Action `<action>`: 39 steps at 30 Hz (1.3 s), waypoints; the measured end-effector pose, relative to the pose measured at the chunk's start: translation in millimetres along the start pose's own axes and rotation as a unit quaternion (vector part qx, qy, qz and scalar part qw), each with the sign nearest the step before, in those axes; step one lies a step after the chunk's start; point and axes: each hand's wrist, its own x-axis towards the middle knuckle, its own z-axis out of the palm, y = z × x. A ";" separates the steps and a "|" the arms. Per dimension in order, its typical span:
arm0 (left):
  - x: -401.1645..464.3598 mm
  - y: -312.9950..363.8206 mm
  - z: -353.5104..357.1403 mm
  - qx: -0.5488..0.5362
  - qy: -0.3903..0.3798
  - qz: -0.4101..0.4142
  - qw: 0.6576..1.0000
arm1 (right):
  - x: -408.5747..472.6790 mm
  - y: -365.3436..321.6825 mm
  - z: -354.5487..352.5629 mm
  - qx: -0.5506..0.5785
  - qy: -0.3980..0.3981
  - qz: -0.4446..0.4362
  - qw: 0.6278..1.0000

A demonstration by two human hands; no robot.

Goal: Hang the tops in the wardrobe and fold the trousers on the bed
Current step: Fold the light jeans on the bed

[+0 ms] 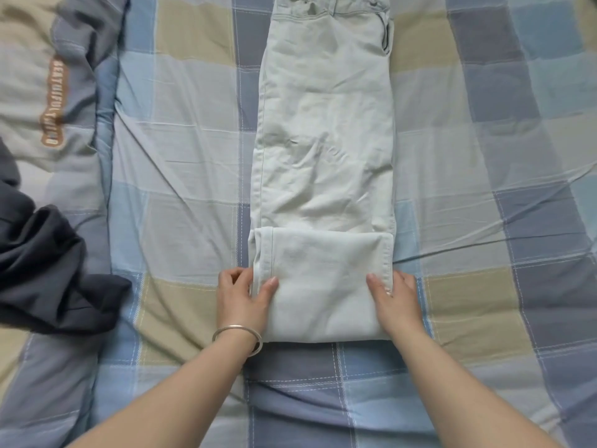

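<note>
Pale grey-green trousers (326,130) lie lengthwise on the checked bed sheet (181,156), legs laid together, waistband at the far end. The leg ends are folded back once into a flat panel at the near end. My left hand (240,297) grips the left edge of that folded panel, thumb on top and fingers curled at the side. On the panel's right edge my right hand (394,300) holds the same way, thumb on top of the cloth. A silver bangle circles my left wrist.
A dark grey garment (42,273) lies crumpled at the left edge of the bed. Behind it sits a bunched quilt (48,92) in the same check with a brown printed label. Checked sheet stretches to the right of the trousers.
</note>
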 end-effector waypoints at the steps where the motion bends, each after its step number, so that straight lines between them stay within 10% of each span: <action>1: -0.8 -1.3 2.7 -0.006 0.002 -0.008 1.000 | -1.3 0.5 0.3 -0.004 0.003 -0.006 1.000; 15: -13.1 26.1 -41.7 0.007 -0.151 0.003 0.988 | -36.0 -9.4 -41.2 0.122 -0.138 0.068 0.981; 25: -101.3 -44.2 -84.1 0.036 -0.392 -0.245 0.886 | -155.4 50.5 -38.5 -0.047 -0.380 0.231 0.895; 29: -73.5 -22.8 -98.8 0.083 -0.404 -0.153 0.898 | -132.2 28.7 -61.6 0.064 -0.341 0.289 0.892; 34: -35.1 11.4 -83.1 -0.110 -0.261 -0.214 0.935 | -73.4 -3.6 -71.1 0.318 -0.146 0.231 0.908; 39: -27.1 -7.0 -47.4 0.141 -0.151 -0.112 0.972 | -45.2 14.1 -19.0 0.012 -0.150 0.125 0.981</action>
